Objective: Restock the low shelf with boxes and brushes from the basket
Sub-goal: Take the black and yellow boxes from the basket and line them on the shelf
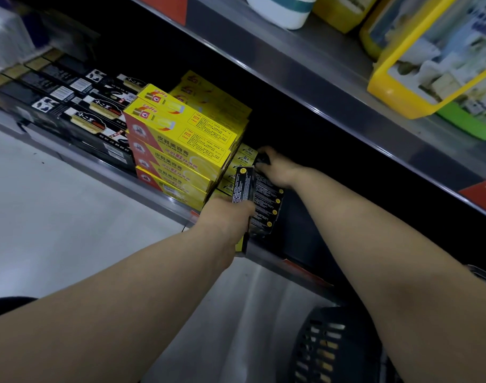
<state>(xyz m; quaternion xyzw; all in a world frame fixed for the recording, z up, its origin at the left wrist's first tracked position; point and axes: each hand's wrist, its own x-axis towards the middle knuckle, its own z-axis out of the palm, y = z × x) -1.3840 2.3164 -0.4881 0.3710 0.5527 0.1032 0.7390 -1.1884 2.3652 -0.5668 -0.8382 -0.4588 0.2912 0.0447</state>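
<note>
Nearest, low on the right, a dark slotted basket (319,346) sits on the pale floor (56,217), partly behind the person's right forearm. Both bare arms stretch forward to the low shelf (98,167).

The left hand (228,217), seen from the back, has its fingers wrapped round the near part of a long black box (243,186). The box's long axis runs away from the person into the shelf, its near end hanging out over the shelf's front lip and its far end, with a round yellow mark, pointing inward. Touching it on the right lies a row of similar black boxes (266,208), their yellow-dotted ends facing right.

Further in, the right hand (277,168) curls its fingers on a small dark item (262,159) at the far end of that row; whether it belongs to the boxes I cannot tell.

Just left stands a stack of yellow boxes (181,139), long sides to the front, with black brush cartons (84,111) beyond. Above, the upper shelf (291,73) carries a yellow tray (380,87) and a white container (280,9).
</note>
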